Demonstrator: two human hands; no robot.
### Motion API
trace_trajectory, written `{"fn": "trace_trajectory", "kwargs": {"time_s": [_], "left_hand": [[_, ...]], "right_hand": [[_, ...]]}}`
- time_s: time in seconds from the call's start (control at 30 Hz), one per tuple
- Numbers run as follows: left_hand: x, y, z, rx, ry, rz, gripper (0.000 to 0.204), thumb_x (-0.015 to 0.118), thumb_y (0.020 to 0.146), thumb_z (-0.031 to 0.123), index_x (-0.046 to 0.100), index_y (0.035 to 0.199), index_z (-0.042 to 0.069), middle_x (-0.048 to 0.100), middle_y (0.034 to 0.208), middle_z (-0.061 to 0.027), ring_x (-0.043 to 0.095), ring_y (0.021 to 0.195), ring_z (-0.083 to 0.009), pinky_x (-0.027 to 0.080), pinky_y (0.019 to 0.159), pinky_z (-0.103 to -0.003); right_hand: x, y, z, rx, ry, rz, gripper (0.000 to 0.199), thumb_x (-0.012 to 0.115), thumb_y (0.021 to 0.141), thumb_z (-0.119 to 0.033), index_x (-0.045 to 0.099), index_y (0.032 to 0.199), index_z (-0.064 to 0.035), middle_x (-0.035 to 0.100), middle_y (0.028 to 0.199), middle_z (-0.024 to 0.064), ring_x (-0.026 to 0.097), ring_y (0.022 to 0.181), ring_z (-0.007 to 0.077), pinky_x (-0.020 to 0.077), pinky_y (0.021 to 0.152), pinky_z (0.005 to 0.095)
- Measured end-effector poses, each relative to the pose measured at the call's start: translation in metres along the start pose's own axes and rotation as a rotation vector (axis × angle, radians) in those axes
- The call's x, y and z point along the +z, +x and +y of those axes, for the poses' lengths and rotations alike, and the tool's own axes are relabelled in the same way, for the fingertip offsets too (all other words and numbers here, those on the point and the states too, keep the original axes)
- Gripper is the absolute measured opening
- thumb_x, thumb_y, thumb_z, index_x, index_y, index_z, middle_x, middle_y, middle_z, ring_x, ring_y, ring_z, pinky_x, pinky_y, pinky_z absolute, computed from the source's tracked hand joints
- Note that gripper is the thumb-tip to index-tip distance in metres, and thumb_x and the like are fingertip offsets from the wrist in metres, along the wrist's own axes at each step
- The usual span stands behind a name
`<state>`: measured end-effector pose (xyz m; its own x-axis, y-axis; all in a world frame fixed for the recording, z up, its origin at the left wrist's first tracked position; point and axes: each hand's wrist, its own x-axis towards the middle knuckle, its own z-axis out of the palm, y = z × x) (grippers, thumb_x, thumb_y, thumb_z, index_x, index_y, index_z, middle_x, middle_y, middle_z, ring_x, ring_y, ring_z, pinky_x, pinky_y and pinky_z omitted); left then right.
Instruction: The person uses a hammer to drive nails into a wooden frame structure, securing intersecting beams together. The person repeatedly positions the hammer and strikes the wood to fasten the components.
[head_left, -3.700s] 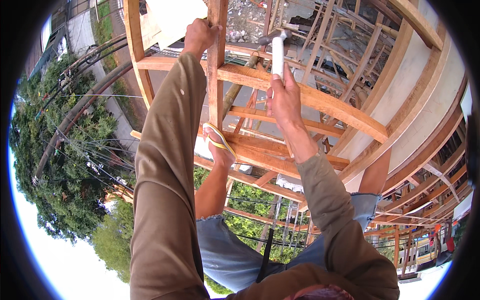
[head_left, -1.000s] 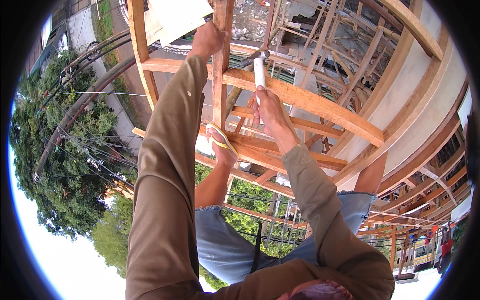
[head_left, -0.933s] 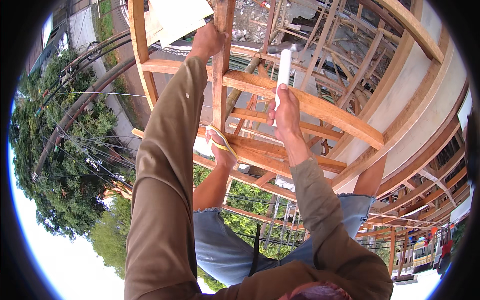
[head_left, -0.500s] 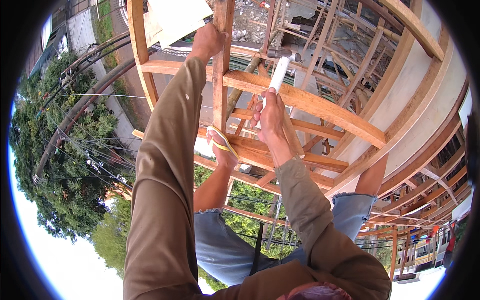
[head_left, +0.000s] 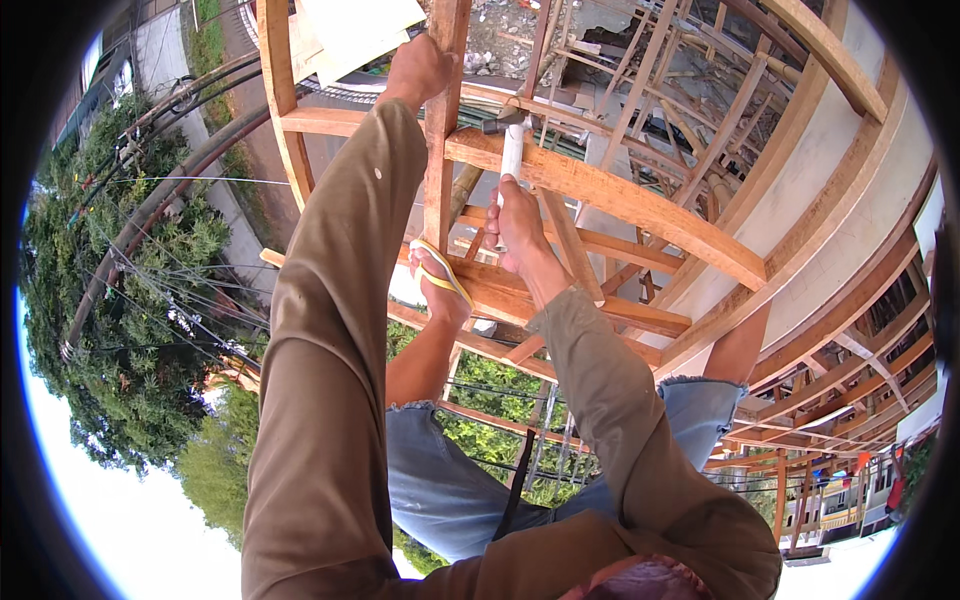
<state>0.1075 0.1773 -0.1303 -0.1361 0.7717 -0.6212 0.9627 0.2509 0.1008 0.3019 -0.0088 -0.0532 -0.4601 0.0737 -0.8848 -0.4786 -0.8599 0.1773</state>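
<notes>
My left hand point(head_left: 417, 72) is closed at the upper part of an upright wooden post point(head_left: 440, 165), with its fingers partly hidden behind my knuckles. In my right hand point(head_left: 518, 222) is a hammer point(head_left: 511, 150) with a white handle and a dark metal head. The hammer head is close to the joint where a horizontal wooden beam point(head_left: 620, 205) meets the post; whether it touches the wood I cannot tell. My foot in a yellow-strapped flip-flop point(head_left: 443, 268) rests on a lower beam near the foot of the post.
Pale sheets point(head_left: 355, 35) lie at the top beside my left hand. Wooden framing curves along the right side point(head_left: 850, 370). Far below are rubble and scaffolding poles point(head_left: 655, 95). Thick cables point(head_left: 175, 190) and trees point(head_left: 110, 300) stand on the left.
My right hand has brought the hammer leftward, so its head is now nearer the post and beam joint. My left hand has stayed at the post, shifting only slightly.
</notes>
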Motion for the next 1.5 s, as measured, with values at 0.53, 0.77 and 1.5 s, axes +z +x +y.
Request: {"fn": "trace_trajectory", "kwargs": {"time_s": [0.53, 0.77, 1.5], "left_hand": [[-0.001, 0.002, -0.006, 0.067, 0.051, 0.002, 0.044, 0.074, 0.088, 0.036, 0.07, 0.083, -0.008, 0.071, 0.084, -0.0296, 0.071, 0.085, -0.0453, 0.056, 0.079, -0.049], [-0.004, 0.002, -0.002, 0.086, 0.047, 0.048, 0.048, 0.076, 0.088, 0.038, 0.068, 0.079, -0.009, 0.07, 0.081, -0.0298, 0.072, 0.083, -0.0448, 0.056, 0.077, -0.049], [-0.001, 0.008, -0.006, 0.067, 0.055, -0.005, 0.05, 0.075, 0.088, 0.039, 0.068, 0.084, -0.01, 0.071, 0.083, -0.0299, 0.072, 0.085, -0.0441, 0.057, 0.078, -0.047]], "right_hand": [[0.003, -0.052, -0.043, -1.129, 0.124, 0.393, 0.04, 0.043, 0.11, -0.043, 0.049, 0.108, -0.0033, 0.048, 0.067, 0.0025, 0.051, 0.049, 0.0125, 0.0452, 0.042, 0.0273], [0.003, 0.023, 0.071, -0.628, -0.325, 0.299, 0.027, 0.042, 0.111, -0.032, 0.047, 0.107, -0.0062, 0.043, 0.06, -0.0022, 0.043, 0.042, 0.0098, 0.0384, 0.035, 0.0279], [0.007, 0.024, 0.065, -0.695, -0.315, 0.37, 0.029, 0.048, 0.109, -0.027, 0.047, 0.098, -0.0003, 0.055, 0.067, 0.0093, 0.056, 0.055, 0.0188, 0.0459, 0.052, 0.0376]]}}
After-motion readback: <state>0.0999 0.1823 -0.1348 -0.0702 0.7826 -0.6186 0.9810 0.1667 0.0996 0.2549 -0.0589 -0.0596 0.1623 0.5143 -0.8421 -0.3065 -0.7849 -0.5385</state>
